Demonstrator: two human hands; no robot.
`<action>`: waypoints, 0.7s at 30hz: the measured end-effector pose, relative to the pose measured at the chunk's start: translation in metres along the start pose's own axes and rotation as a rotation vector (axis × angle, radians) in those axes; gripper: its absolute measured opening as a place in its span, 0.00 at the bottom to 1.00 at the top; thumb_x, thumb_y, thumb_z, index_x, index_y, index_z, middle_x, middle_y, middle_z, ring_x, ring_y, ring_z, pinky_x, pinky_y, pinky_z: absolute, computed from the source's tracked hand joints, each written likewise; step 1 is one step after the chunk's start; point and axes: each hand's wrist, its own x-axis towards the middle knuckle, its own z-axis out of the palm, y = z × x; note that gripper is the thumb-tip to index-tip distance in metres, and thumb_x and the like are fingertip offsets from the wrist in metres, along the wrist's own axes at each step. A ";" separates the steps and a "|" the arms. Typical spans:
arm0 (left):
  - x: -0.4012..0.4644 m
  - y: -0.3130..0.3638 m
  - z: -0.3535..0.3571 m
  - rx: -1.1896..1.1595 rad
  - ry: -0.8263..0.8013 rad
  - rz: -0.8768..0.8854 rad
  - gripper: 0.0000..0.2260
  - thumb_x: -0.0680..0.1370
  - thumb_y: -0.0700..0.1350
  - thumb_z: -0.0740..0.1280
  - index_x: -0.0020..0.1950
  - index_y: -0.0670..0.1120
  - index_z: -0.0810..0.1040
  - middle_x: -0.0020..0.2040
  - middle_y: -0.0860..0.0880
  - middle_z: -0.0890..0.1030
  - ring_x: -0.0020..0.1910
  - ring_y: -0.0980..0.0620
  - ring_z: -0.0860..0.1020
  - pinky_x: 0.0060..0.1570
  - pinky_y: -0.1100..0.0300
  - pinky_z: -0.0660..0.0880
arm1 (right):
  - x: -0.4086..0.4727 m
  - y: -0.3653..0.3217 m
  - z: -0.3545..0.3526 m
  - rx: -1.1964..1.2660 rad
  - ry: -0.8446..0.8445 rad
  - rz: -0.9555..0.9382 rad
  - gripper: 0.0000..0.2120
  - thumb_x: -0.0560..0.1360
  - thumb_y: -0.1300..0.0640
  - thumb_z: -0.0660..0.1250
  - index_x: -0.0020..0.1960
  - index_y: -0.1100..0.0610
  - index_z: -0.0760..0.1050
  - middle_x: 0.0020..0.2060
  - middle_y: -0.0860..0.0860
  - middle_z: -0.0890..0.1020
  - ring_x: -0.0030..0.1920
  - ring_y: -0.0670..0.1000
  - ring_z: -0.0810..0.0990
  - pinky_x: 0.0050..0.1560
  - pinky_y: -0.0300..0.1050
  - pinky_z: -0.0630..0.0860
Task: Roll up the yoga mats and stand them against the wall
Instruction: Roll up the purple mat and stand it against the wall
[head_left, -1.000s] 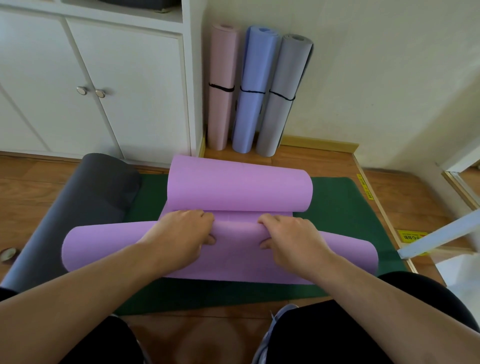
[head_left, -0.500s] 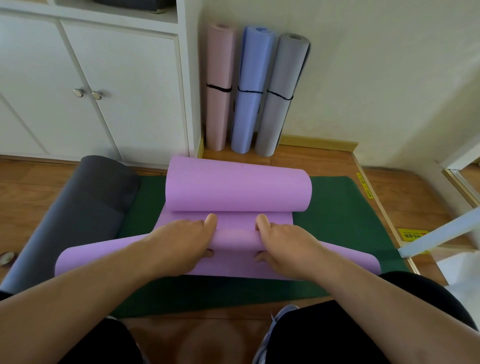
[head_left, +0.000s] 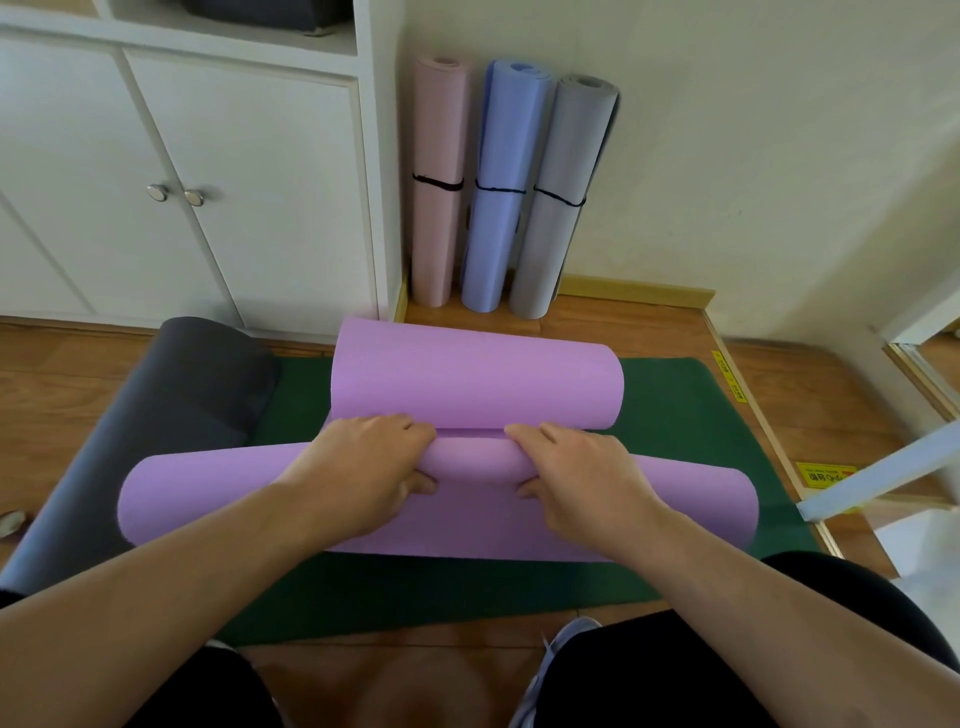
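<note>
Hands, two: left hand (head_left: 363, 467), right hand (head_left: 582, 473), fingers curled gripping purple mat (head_left: 467, 462); three rolled mats (head_left: 506, 182) against wall.

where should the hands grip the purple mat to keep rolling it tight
Grip the near roll of the purple mat from above, fingers over its top, thumbs tucked under the near side, as the left hand and right hand do now. The roll is long and soft, so moving each hand outward would likely keep its ends from loosening.
</note>
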 end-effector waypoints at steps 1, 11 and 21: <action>0.001 0.000 0.001 -0.003 0.000 0.008 0.11 0.83 0.57 0.66 0.61 0.53 0.75 0.59 0.54 0.80 0.60 0.49 0.79 0.56 0.50 0.76 | 0.000 -0.001 0.001 -0.007 -0.004 -0.017 0.21 0.79 0.54 0.71 0.70 0.52 0.71 0.54 0.51 0.81 0.52 0.58 0.82 0.45 0.52 0.77; -0.001 0.009 -0.006 -0.030 -0.097 0.112 0.15 0.81 0.60 0.65 0.53 0.54 0.63 0.57 0.51 0.78 0.56 0.47 0.78 0.56 0.51 0.75 | 0.001 -0.007 -0.004 -0.071 -0.148 0.023 0.18 0.81 0.42 0.67 0.59 0.53 0.64 0.51 0.53 0.82 0.50 0.59 0.82 0.41 0.51 0.70; 0.007 0.009 0.008 -0.019 -0.202 0.076 0.17 0.83 0.60 0.65 0.59 0.48 0.66 0.55 0.46 0.81 0.54 0.42 0.80 0.54 0.47 0.76 | -0.003 -0.013 -0.006 -0.092 -0.120 0.006 0.23 0.76 0.43 0.72 0.57 0.52 0.62 0.50 0.52 0.79 0.48 0.59 0.80 0.39 0.50 0.66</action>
